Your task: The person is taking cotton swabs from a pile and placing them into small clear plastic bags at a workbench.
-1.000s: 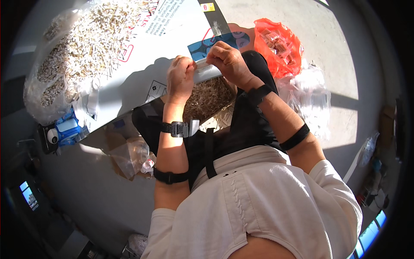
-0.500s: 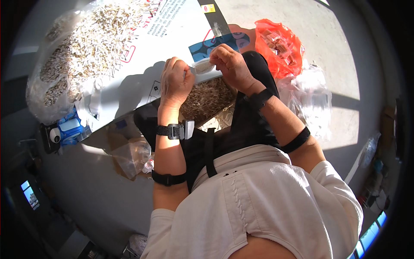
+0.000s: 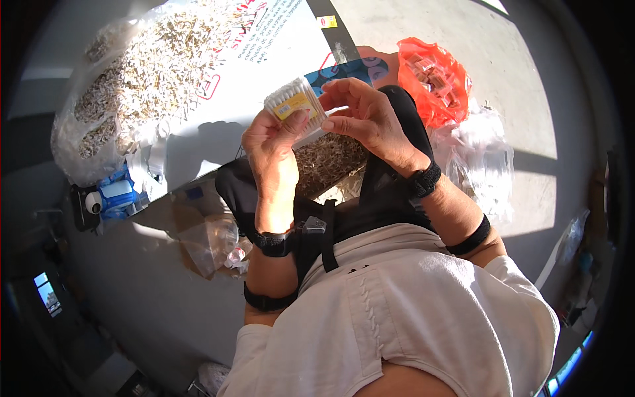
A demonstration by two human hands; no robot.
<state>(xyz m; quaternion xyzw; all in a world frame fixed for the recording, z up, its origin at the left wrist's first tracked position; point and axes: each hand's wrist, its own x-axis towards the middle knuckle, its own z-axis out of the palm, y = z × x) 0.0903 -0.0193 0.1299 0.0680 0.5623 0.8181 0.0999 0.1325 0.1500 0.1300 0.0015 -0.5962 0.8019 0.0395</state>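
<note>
A small clear pack of cotton swabs (image 3: 291,102) with a yellow label stands raised above the table's near edge. My left hand (image 3: 274,139) grips it from the left and below, thumb across its front. At its right end is my right hand (image 3: 364,116), thumb and forefinger apart; whether the fingertips touch the pack I cannot tell. Beneath my hands, between my knees, a box holds many loose small sticks (image 3: 324,162), partly hidden by my arms. On the table (image 3: 198,149) behind, a blue translucent sheet (image 3: 350,71) lies partly covered by my right hand.
A large clear bag of loose swabs (image 3: 142,79) spills over the table's left part. A blue-and-white container (image 3: 119,194) sits at its near left corner. On the right floor stand a red bag of small packs (image 3: 433,83) and a clear plastic bag (image 3: 486,159).
The pack has been lifted and turned so that its labelled face shows. My left hand has turned palm-up under it, and my right hand's fingers have spread from their pinch.
</note>
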